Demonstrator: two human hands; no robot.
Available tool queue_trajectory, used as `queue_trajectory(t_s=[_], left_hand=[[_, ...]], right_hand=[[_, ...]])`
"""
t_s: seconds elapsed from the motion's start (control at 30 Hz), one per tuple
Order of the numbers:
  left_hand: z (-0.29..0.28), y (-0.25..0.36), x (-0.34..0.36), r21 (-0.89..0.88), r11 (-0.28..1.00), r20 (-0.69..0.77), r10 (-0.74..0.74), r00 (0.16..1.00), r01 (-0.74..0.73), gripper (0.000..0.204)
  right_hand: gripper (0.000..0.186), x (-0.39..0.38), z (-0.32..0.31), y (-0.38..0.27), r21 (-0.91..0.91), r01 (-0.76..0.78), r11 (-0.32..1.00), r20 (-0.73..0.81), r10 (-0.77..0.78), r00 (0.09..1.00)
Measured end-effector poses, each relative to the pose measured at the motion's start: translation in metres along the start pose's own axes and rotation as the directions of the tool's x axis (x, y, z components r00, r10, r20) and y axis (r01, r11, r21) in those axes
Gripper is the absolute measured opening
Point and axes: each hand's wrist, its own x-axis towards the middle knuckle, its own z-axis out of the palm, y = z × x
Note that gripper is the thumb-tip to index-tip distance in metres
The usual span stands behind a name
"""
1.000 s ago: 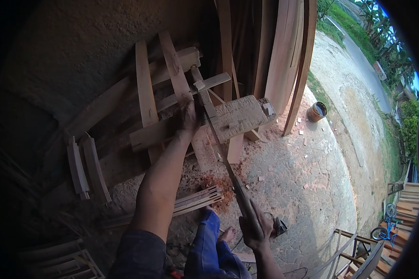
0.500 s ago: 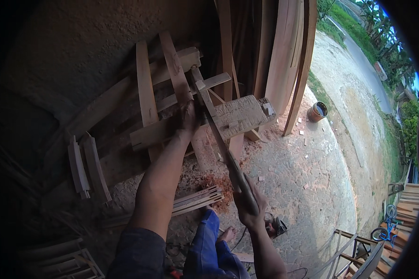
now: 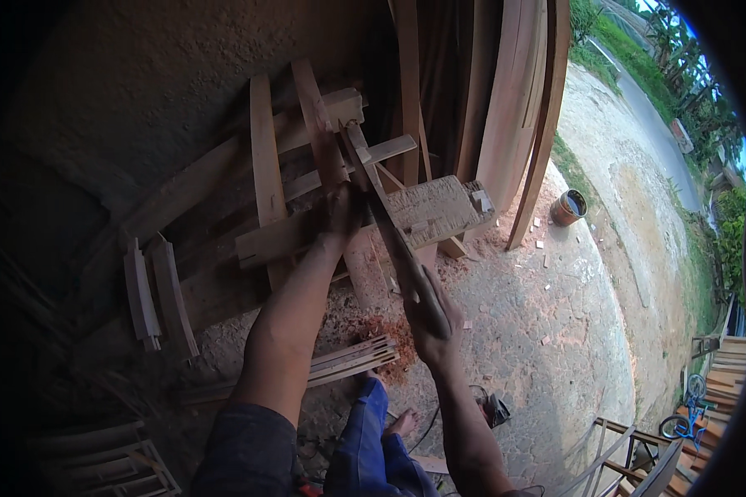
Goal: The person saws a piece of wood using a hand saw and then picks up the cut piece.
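By the right hand (image 3: 433, 319), the saw (image 3: 395, 240) is gripped at its handle, its blade directed forward beside the left hand (image 3: 341, 214). That hand is placed at the lower end of a narrow board (image 3: 314, 112); whether it is closed cannot be told. Farther, a bucket (image 3: 567, 212) is seen.

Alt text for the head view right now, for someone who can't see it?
Right hand gripping what looks like a handsaw across crossed lumber, left hand on the lumber beside the handsaw; reddish shavings litter the floor.
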Motion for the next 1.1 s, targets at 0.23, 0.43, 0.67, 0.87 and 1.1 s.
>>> queue_trajectory(t_s=[0.23,0.43,0.67,0.87,1.1], left_hand=[[0.009,-0.034,0.003,0.013,0.998,-0.161,0.069,0.985,-0.068,0.022],[0.007,-0.007,0.002,-0.023,0.995,-0.091,0.098,0.991,-0.101,0.021],[0.018,-0.061,0.006,0.067,0.99,-0.233,0.137,0.963,-0.125,0.019],[0.016,-0.02,0.0,0.021,0.999,-0.058,0.028,0.998,-0.027,0.017],[0.006,-0.032,0.002,0.112,0.994,-0.11,0.006,0.994,0.007,0.017]], right_hand=[[0.047,-0.15,-0.052,0.014,-0.337,0.028,0.941,0.005,-0.028,1.0],[0.047,-0.028,-0.009,0.001,-0.062,0.077,0.995,-0.022,-0.079,0.997],[0.053,-0.152,-0.045,0.023,-0.429,0.134,0.893,0.095,-0.103,0.99],[0.053,-0.076,-0.018,0.017,-0.235,0.236,0.943,-0.05,-0.254,0.966],[0.058,-0.123,-0.03,0.022,-0.366,0.102,0.925,0.055,-0.088,0.995]])
